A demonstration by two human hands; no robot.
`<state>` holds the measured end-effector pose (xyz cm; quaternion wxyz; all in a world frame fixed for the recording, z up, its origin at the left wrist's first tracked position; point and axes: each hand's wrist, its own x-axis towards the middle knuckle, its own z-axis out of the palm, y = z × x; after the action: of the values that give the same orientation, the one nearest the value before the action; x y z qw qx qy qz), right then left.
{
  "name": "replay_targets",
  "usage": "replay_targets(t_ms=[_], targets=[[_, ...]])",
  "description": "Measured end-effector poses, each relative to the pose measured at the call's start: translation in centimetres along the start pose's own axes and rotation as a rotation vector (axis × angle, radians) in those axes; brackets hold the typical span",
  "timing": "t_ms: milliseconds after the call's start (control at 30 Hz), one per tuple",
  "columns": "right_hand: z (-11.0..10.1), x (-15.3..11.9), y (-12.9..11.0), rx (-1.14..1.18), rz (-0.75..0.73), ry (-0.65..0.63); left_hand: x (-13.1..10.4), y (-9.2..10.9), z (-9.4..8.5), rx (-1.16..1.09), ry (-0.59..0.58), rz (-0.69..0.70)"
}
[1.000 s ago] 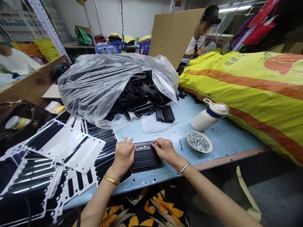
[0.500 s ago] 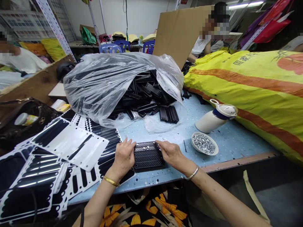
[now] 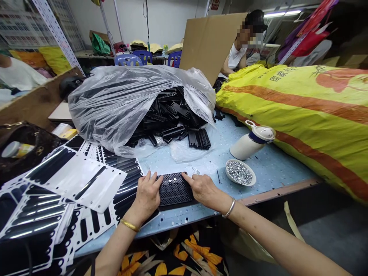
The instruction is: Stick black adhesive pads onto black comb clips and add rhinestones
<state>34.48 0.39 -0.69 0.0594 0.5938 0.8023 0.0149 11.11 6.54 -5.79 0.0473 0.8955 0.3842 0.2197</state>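
Flat on the blue table lie black perforated strips (image 3: 175, 190), side by side, with a few small silvery pieces on the upper one. My left hand (image 3: 148, 195) rests at their left end, fingers apart, its thumb or index tip at the upper left corner. At the upper right corner my right hand (image 3: 205, 190) touches the strip with an extended index finger, the other fingers curled under. Whether anything is between those curled fingers is hidden. A white bowl (image 3: 240, 172) of small silvery metal pieces stands to the right, near a thin dark stick (image 3: 218, 176).
Behind the hands, a clear plastic bag (image 3: 115, 103) spills black parts (image 3: 172, 111). Sheets with black strips (image 3: 97, 184) cover the left side. A white bottle (image 3: 250, 143) leans near a large yellow sack (image 3: 287, 99). Across the table, a person sits beside a cardboard sheet (image 3: 209, 46).
The view has shifted slightly, so most things appear further left. My right index finger is now stretched out on the strip's corner, where the fingertips were pinched before.
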Motion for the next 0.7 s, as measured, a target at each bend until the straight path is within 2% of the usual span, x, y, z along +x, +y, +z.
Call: replay_targets(t_ms=[167,367,567,700], targets=[[-0.94,-0.21,0.02,-0.113,-0.041,-0.096,-0.14,-0.22,0.33,0.018,0.016,0.014],[-0.54,-0.36,0.35,-0.117,-0.046,-0.107,-0.08,-0.14,0.51,0.015,0.019,0.010],[-0.28,-0.15,0.05,-0.246,-0.124,-0.113,-0.16,-0.05,0.60,0.008,0.024,0.006],[-1.12,0.28,0.72,-0.149,-0.149,-0.186,-0.22,-0.20,0.68,0.012,0.048,0.037]])
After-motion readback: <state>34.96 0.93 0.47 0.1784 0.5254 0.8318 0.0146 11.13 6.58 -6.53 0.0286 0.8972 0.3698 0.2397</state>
